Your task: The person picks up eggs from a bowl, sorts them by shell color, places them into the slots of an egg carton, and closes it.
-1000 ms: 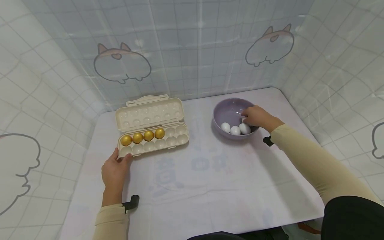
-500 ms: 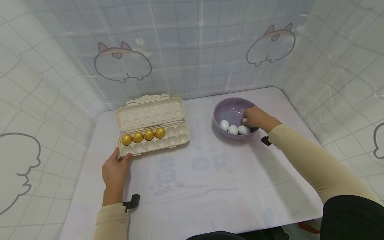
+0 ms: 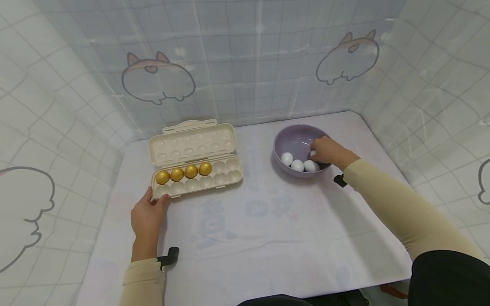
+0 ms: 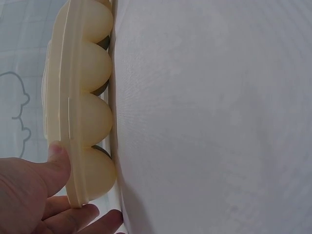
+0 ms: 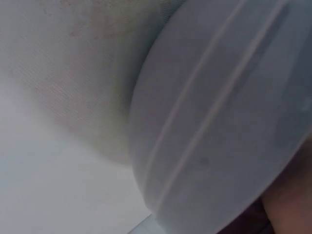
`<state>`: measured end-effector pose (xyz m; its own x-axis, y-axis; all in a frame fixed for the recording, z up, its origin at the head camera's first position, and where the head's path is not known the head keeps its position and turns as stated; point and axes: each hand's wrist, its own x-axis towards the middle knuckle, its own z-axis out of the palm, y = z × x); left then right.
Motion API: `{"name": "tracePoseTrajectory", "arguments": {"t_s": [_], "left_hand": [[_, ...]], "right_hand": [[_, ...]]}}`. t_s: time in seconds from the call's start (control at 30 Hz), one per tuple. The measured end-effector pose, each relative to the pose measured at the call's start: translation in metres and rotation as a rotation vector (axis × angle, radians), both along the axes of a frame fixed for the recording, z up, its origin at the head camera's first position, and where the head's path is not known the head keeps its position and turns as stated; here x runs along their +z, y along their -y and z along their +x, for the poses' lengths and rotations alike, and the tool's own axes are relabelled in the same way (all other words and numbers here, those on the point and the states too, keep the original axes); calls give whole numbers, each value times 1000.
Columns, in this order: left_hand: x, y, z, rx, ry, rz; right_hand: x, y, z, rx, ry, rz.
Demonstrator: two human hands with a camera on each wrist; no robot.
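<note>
A cream egg carton (image 3: 223, 180) lies open at the left of the table. Several gold eggs (image 3: 191, 171) fill the left part of its back row. My left hand (image 3: 147, 216) grips the carton's near left corner; in the left wrist view the thumb (image 4: 58, 155) presses its front rim, with fingers around the end. At the right stands a purple bowl (image 3: 292, 138) with three white eggs (image 3: 297, 165) along its near side. Inside it, my right hand (image 3: 327, 149) has curled fingers around another white egg, mostly hidden. The right wrist view shows mainly the bowl's outside (image 5: 209, 122).
A white patterned cloth (image 3: 245, 242) covers the table between carton and bowl and in front of them. Tiled-print curtains (image 3: 245, 63) with cartoon animals enclose the back and both sides.
The white eggs in the bowl have shifted slightly, mostly leftward, beside my right hand, which stays in the bowl. My left hand and the carton have kept their places.
</note>
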<state>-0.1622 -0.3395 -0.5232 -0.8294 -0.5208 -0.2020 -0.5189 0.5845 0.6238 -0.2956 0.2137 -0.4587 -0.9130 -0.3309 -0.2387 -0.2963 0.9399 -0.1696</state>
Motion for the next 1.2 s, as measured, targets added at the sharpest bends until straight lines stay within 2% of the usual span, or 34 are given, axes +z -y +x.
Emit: {"name": "tracePoseTrajectory", "arguments": {"t_s": [0.23, 0.43, 0.63, 0.9, 1.2], "left_hand": [[0, 2, 1, -7, -8, -7], [0, 2, 1, -10, -14, -13], [1, 2, 3, -10, -13, -15], [3, 1, 4, -12, -10, -12], [4, -1, 0, -14, -9, -8]], "right_hand": [[-7, -4, -5, -35, -7, -43], [-8, -7, -8, -24, -65, -94], [-2, -6, -11, -70, -85, -164], [8, 2, -11, -93, -117, -252], [14, 18, -16, -131, -114, -367]]}}
